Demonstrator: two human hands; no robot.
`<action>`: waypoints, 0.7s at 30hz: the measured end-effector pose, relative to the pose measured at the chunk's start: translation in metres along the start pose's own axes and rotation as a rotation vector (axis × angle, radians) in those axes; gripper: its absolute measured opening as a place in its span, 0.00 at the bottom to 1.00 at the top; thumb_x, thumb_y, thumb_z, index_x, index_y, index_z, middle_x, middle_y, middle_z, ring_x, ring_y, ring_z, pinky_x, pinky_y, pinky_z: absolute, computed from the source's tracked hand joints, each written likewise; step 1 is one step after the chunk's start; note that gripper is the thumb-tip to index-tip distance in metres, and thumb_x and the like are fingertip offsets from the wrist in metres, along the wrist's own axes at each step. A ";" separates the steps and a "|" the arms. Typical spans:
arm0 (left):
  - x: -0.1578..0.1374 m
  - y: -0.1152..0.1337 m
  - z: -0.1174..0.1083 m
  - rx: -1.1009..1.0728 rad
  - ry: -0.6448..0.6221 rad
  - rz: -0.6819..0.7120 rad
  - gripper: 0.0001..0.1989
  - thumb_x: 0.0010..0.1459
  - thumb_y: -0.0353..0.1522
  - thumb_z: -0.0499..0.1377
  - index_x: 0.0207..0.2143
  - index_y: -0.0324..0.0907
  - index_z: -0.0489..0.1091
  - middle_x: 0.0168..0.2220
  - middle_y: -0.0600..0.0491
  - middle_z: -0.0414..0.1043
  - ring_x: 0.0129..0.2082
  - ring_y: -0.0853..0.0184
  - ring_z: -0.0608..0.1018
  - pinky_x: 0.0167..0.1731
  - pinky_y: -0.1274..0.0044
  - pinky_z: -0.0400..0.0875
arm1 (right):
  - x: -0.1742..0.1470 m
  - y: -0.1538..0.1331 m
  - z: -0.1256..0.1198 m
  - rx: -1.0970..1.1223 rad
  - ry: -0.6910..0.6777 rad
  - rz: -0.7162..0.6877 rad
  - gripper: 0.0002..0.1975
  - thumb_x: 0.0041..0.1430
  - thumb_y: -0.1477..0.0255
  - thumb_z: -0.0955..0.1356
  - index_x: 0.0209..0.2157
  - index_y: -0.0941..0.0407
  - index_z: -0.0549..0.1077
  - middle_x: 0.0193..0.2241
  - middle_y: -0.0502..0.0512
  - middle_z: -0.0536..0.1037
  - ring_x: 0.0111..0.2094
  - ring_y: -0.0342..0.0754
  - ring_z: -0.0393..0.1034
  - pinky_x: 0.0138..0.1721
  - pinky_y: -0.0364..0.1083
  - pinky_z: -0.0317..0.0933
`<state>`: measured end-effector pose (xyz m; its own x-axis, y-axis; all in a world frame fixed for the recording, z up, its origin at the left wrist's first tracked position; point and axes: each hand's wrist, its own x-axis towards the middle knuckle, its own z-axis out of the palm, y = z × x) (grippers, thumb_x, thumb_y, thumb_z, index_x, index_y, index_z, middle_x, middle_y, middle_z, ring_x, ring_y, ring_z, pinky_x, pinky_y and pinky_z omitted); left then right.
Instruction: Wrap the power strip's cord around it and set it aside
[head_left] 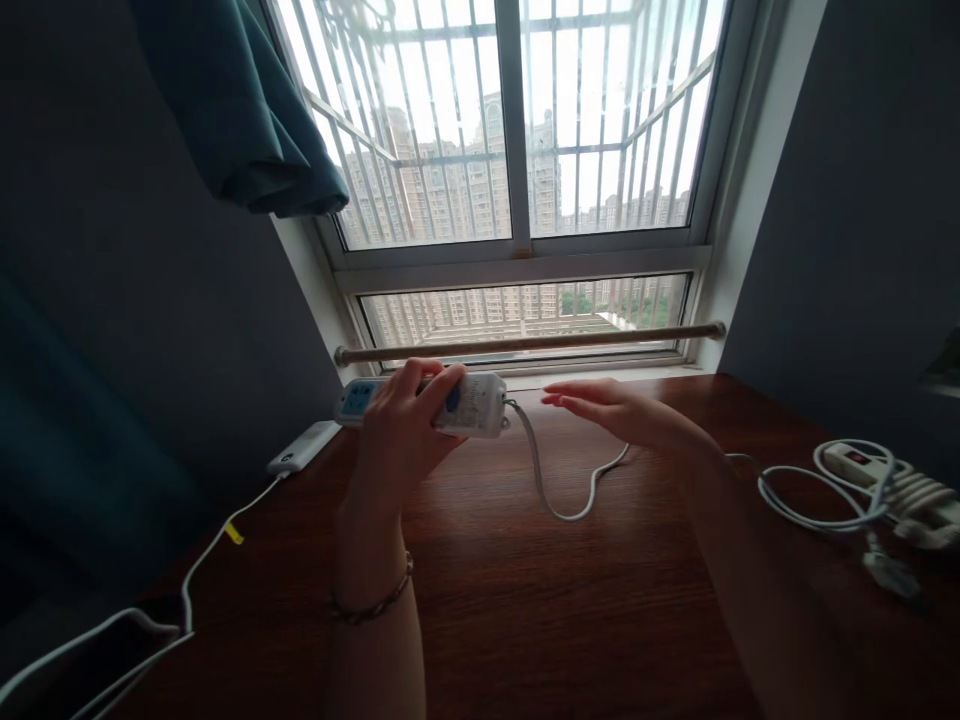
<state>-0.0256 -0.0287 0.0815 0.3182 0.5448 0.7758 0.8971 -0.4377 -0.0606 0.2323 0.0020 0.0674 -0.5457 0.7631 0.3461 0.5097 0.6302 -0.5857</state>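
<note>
My left hand [409, 420] is wrapped round a white power strip [480, 405] with a blue socket face, held tilted above the wooden surface near the window. From the strip's right end a white cord [536, 465] hangs down, loops on the wood and runs up behind my right wrist. My right hand [600, 408] is apart from the strip, palm down with its fingers stretched out, and nothing shows in it. The cord passes behind that hand and comes out again toward the coiled cable [817, 515] on the right.
Another white power strip [304, 447] lies at the left wall, its cord [217, 545] running toward me with a yellow tag [235, 534]. At right sit a cord-wrapped strip [892, 480] and a plug [891, 572]. A rail [532, 343] crosses the window; a blue curtain [255, 130] hangs left.
</note>
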 end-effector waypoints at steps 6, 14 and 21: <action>0.002 0.003 0.005 -0.084 -0.120 0.031 0.25 0.41 0.32 0.59 0.45 0.46 0.62 0.41 0.51 0.63 0.41 0.61 0.68 0.39 0.73 0.64 | -0.004 -0.027 0.024 0.382 -0.094 -0.120 0.16 0.56 0.64 0.61 0.40 0.60 0.71 0.38 0.55 0.74 0.40 0.45 0.66 0.44 0.44 0.57; 0.003 0.000 0.008 -0.306 -0.341 -0.038 0.26 0.41 0.36 0.60 0.46 0.46 0.63 0.39 0.52 0.65 0.37 0.65 0.70 0.36 0.77 0.65 | 0.006 0.009 0.035 0.624 -0.196 -0.030 0.15 0.53 0.64 0.63 0.33 0.62 0.73 0.29 0.56 0.76 0.32 0.45 0.69 0.38 0.45 0.61; -0.007 0.000 0.007 -0.478 -0.572 -0.139 0.16 0.38 0.36 0.61 0.35 0.48 0.70 0.30 0.59 0.71 0.28 0.70 0.73 0.26 0.82 0.66 | 0.000 0.005 0.028 -0.027 0.163 -0.037 0.08 0.51 0.69 0.65 0.27 0.56 0.76 0.23 0.51 0.76 0.26 0.43 0.68 0.28 0.41 0.57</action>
<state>-0.0254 -0.0275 0.0722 0.4381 0.8466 0.3022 0.7515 -0.5294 0.3936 0.2157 0.0008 0.0438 -0.4504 0.7513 0.4824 0.5100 0.6600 -0.5516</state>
